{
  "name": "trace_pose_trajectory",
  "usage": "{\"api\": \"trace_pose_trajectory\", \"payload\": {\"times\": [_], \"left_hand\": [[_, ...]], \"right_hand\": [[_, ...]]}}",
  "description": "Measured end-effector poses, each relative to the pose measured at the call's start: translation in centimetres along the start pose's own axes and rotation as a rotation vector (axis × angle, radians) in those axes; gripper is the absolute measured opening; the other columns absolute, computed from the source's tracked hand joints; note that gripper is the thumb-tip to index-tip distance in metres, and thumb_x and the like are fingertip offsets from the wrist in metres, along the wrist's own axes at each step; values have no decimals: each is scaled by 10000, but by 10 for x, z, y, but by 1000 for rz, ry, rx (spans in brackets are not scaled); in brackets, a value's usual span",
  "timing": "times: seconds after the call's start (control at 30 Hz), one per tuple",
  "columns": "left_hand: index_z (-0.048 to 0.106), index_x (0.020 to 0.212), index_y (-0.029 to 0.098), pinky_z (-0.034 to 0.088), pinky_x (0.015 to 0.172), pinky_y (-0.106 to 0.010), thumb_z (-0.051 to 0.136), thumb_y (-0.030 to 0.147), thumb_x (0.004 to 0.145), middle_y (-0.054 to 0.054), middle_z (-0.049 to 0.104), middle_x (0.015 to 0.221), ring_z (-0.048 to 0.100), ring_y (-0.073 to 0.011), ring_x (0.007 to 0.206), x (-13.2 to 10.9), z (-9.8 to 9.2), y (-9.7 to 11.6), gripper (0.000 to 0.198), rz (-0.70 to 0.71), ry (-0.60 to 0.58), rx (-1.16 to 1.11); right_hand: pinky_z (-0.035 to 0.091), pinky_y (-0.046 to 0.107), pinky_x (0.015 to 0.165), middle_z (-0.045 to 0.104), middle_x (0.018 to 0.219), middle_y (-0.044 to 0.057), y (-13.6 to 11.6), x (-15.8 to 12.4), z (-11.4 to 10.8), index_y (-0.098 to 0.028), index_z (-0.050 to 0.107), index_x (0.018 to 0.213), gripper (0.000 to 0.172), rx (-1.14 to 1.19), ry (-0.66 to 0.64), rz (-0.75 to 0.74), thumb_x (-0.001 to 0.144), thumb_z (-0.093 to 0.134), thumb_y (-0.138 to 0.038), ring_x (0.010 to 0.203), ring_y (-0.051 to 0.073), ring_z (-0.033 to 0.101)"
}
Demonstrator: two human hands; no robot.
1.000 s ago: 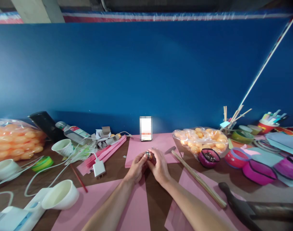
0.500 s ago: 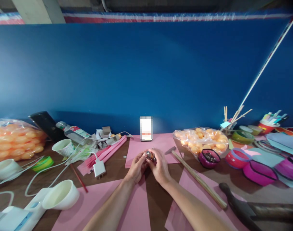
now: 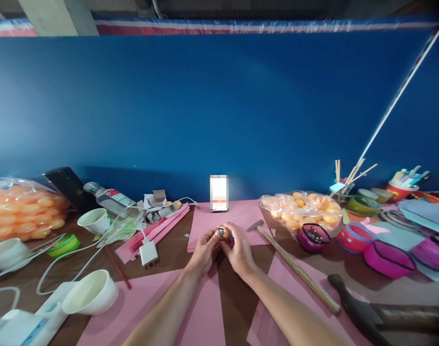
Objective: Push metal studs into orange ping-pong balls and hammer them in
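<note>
Both my hands meet above the table's middle, around a small round ball (image 3: 224, 234) with orange showing between dark, shiny bits on its surface. My left hand (image 3: 206, 250) pinches it from the left, with thumb and fingers bent. From the right, my right hand (image 3: 237, 252) curls its fingers round it. Much of the ball is hidden by the fingers. A phone (image 3: 219, 192) stands upright just beyond, on pink paper (image 3: 201, 221). To the right of my hands lies a small hammer (image 3: 298, 266) with a wooden handle. The purple bowl (image 3: 313, 237) holds small dark pieces.
Bags of orange balls (image 3: 306, 209) sit at right and far left. A large claw hammer (image 3: 371, 307) lies at front right, near pink bands (image 3: 388, 259). At left are a white cup (image 3: 91, 292), a power strip (image 3: 42, 312), a charger (image 3: 148, 252) and cables. A blue panel (image 3: 219, 105) rises behind.
The ball has turned in my fingers, so a larger orange patch faces up. My hands stay in nearly the same place.
</note>
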State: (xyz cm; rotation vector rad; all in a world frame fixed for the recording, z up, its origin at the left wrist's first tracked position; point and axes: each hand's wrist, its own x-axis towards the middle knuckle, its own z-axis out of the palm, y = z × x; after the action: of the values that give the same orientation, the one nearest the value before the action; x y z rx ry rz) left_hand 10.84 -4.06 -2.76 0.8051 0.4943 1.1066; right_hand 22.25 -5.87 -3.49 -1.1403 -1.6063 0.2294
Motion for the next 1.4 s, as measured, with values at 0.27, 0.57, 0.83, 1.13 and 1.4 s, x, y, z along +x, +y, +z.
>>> {"api": "trace_pose_trajectory", "payload": {"times": [0.27,0.57,0.83,1.13,1.4], "left_hand": [[592,1013,135,467,768,-270,588,247,781,-95,650,970,617,-178,866,0,-1,1,258,3,24,16],[591,973,131,475,746,-267,618,229,758,-94,643,951,617,-175,844,-1,3,3,238,13,-2,20],[591,962,140,461,782,-278,633,246,744,-82,642,932,612,-178,869,0,-2,-1,246,30,26,26],[601,958,146,459,783,-265,642,248,734,-78,642,947,614,-172,866,0,-2,2,250,0,40,7],[592,953,143,483,744,-270,645,258,727,-77,654,913,631,-176,813,-3,4,4,259,-26,42,-13]], "right_hand": [[436,437,877,588,1062,90,-1,0,-1,-208,507,1110,376,11,26,-25,750,552,-111,1009,244,530],[426,434,897,581,1078,85,-2,1,-1,-213,511,1109,370,9,17,-20,760,521,-92,1036,237,519],[421,438,918,581,1099,82,-2,1,-1,-208,487,1147,419,37,9,-9,751,514,-76,1056,234,515],[432,430,899,590,1076,89,-2,1,-1,-198,491,1120,361,38,36,-4,768,540,-133,1027,231,530],[435,433,900,573,1086,94,-2,-1,1,-196,462,1132,387,31,17,-4,761,549,-133,1038,237,521]]}}
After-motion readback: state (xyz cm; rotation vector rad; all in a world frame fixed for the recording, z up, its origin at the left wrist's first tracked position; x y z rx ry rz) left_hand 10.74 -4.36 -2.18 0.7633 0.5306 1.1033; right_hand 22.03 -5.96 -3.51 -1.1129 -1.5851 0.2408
